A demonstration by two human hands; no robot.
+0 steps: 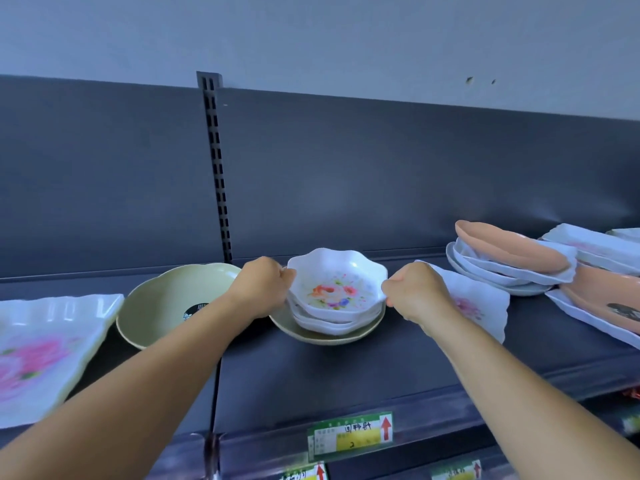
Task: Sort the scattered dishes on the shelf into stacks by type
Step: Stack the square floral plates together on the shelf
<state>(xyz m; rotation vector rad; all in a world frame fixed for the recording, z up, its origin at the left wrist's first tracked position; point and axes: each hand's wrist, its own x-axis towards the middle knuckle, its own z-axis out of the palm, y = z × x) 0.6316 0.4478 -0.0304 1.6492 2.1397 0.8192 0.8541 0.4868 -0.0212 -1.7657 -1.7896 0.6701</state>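
Note:
A small stack of white scalloped floral bowls (337,289) rests on a pale green plate (323,336) at the middle of the dark shelf (346,368). My left hand (261,284) grips the stack's left rim. My right hand (417,291) grips its right rim. To the left lies a second pale green scalloped plate (166,303). A white square floral plate (485,306) lies right behind my right hand, partly hidden by it.
A large white square floral plate (45,351) sits at the far left. At the right stands a mixed pile of white oval dishes (498,271) with a salmon-pink oval dish (512,251) on top, plus more white and pink platters (602,306). Price labels (349,434) line the shelf's front edge.

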